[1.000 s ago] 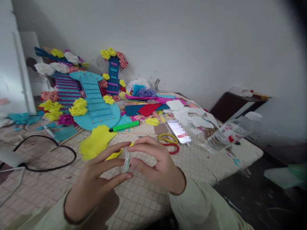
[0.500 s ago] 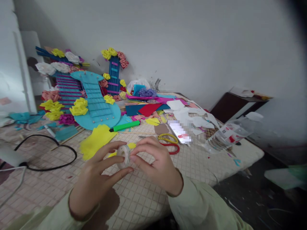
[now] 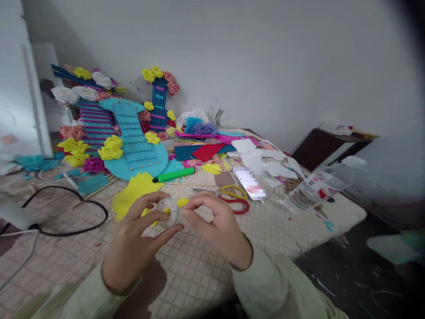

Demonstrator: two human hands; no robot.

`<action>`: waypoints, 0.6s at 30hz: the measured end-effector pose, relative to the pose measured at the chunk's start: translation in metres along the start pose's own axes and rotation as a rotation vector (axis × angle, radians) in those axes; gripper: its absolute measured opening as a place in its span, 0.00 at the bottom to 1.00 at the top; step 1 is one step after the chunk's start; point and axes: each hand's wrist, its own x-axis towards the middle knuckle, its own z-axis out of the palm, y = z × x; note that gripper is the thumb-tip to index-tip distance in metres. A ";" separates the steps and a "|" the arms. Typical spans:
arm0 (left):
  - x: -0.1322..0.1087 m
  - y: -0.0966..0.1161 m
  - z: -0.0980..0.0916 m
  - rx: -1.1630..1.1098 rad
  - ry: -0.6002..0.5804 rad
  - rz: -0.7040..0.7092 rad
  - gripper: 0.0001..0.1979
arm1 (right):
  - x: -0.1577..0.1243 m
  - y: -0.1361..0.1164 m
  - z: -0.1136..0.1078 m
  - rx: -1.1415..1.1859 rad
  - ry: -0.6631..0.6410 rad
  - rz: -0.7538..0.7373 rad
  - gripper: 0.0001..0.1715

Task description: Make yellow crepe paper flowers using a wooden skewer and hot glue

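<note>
My left hand grips a small white roll, which looks like tape, between thumb and fingers. The roll's round side faces toward the right, and one finger reaches its centre hole. Close by on the right, my right hand has thumb and forefinger pinched together. What lies in that pinch, if anything, is too small to make out. Beneath and behind the hands lie a yellow paper sheet and a small yellow paper piece. Scissors with yellow and red handles lie beyond my right hand.
A green marker, a phone and a leaning plastic bottle are on the table. Paper-flower crafts stand against the wall. White paper scraps spread at the back right. A black cable loops at left.
The roll has turned slightly and moved a little left in my left hand. My right fingertips have drawn apart from its edge, leaving a small gap. The view has shifted slightly.
</note>
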 end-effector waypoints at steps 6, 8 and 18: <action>-0.003 0.002 -0.001 0.002 0.018 0.034 0.05 | 0.003 0.004 -0.003 0.075 -0.068 0.136 0.02; -0.004 0.002 0.000 0.001 0.023 0.048 0.06 | 0.004 0.003 -0.004 0.090 -0.090 0.168 0.03; -0.004 0.004 0.000 -0.047 -0.020 0.039 0.06 | 0.002 0.007 -0.001 0.164 0.053 0.134 0.10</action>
